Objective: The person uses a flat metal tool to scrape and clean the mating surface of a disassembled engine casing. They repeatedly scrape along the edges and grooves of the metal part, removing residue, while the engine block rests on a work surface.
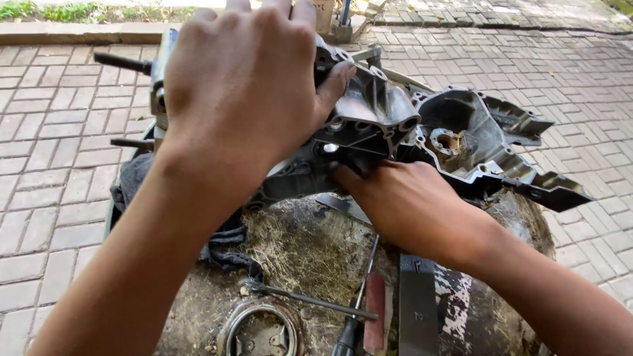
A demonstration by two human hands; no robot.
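A grey cast-metal engine casing [422, 132] lies across the middle of the view, resting on a dirty, round worn stump-like block [297, 244]. Its long axis runs from the far left to the near right: the bulky end with protruding studs [122, 62] points left, and the narrow open end tapers toward the right, out over the brick paving [53, 198]. The hollow side with ribs and a bearing seat faces up and toward the viewer.

The left hand [244, 86] is spread over the far-left part of the casing, fingers curled over its top and the thumb pressed against a boss on the near face, so it grips the casting firmly. The right hand [409, 204] lies against the casing's near underside at the middle, fingers tucked beneath it; how tightly they close cannot be told.

A dark cloth [138, 178] lies under the casing at the left. Near the viewer, a screwdriver [356, 310], a thin metal rod [310, 300] and a round metal ring [260, 329] rest on the block.
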